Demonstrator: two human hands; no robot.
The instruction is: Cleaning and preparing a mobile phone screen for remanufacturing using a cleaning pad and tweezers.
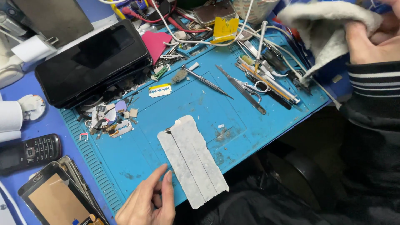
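Fingers (160, 183) of left hand (146, 206) loosely extended, holding nothing, tips just touching lower edge of grey strips (192, 160); right hand (371, 39) pinched shut on white cloth (323, 29) at upper right, well apart. Strips flat on blue mat (233, 121) near its front edge: matte, papery, ragged-ended, side by side, one end overhanging. Risk, as a judgement: slight nudge sliding strips off worktop, or tearing their thin edges; razor blade (160, 90), scalpel (241, 88) and tweezers (260, 43) lying close enough to nick a careless reach. Mat rubbery, ribbed, smudged. Glossy black phone (93, 62) beyond, hard and slab-like, atop small loose parts.
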